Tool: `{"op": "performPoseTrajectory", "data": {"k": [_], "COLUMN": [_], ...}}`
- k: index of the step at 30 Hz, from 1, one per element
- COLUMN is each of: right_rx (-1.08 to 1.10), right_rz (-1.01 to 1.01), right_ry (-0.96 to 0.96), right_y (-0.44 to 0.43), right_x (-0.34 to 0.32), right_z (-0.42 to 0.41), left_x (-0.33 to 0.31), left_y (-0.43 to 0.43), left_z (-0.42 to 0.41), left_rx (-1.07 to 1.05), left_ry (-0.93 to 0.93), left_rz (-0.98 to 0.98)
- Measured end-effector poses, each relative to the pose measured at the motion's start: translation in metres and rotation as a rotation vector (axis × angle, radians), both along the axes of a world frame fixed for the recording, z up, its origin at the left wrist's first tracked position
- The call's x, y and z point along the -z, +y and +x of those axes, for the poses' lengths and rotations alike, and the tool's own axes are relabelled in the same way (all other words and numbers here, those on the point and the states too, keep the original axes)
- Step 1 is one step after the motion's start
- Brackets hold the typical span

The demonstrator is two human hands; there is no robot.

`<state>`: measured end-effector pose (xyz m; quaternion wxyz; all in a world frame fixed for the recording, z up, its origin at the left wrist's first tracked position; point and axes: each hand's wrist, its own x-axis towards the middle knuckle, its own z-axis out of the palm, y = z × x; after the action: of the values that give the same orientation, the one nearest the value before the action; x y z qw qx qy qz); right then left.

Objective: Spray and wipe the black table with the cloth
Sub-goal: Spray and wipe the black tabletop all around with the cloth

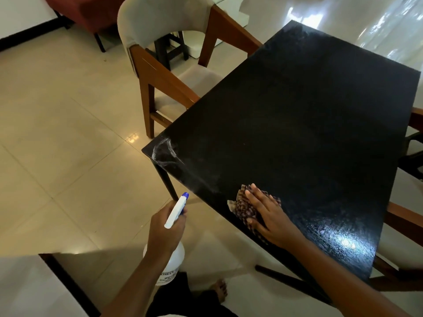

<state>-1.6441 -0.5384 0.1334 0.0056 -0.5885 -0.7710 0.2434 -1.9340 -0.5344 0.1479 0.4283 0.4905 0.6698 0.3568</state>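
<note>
The black table [297, 115] fills the right half of the view, its near-left corner streaked with wet white spray marks. A checked brown cloth [243, 207] lies crumpled near the table's front edge. My right hand [267, 213] presses flat on the cloth, fingers spread. Left of the table, over the floor, my left hand [163, 229] grips a white spray bottle [176, 211]; its blue nozzle points toward the table. A faint mist hangs between nozzle and tabletop.
A wooden chair with beige cushions [164, 65] stands tucked at the table's left side. More chairs [402, 225] sit along the right side. The tiled floor [57, 145] is glossy. A white counter edge [27, 289] is at bottom left. My bare foot [219, 291] is below.
</note>
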Motion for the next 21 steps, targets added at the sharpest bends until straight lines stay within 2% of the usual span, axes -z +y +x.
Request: {"op": "performPoseTrajectory", "data": {"k": [3,6,10,15,18,21], "right_rx": [-0.128,-0.138,-0.093,-0.138,-0.165,-0.146], "right_rz": [0.001,0.05,0.067,0.114,0.138,0.124], "right_ry": [-0.153,-0.184,-0.145,-0.13,-0.144,-0.111], "right_y": [0.0,0.009,0.057,0.125,0.135,0.102], "right_x": [0.006,0.011,0.011,0.02,0.018,0.014], "right_z": [-0.004,-0.02,-0.075,-0.147,-0.145,-0.115], "left_x": [0.003,0.002,-0.009,-0.017,-0.021,-0.021], "left_y": [0.001,0.005,0.014,0.045,0.065,0.081], "left_z": [-0.008,-0.021,-0.034,-0.047,-0.056,-0.068], "left_rx": [0.013,0.009,-0.03,-0.037,-0.038,-0.022], "left_ry": [0.025,-0.052,-0.138,-0.183,-0.169,-0.143], "left_rz": [-0.014,-0.067,-0.054,-0.04,-0.036,-0.023]}}
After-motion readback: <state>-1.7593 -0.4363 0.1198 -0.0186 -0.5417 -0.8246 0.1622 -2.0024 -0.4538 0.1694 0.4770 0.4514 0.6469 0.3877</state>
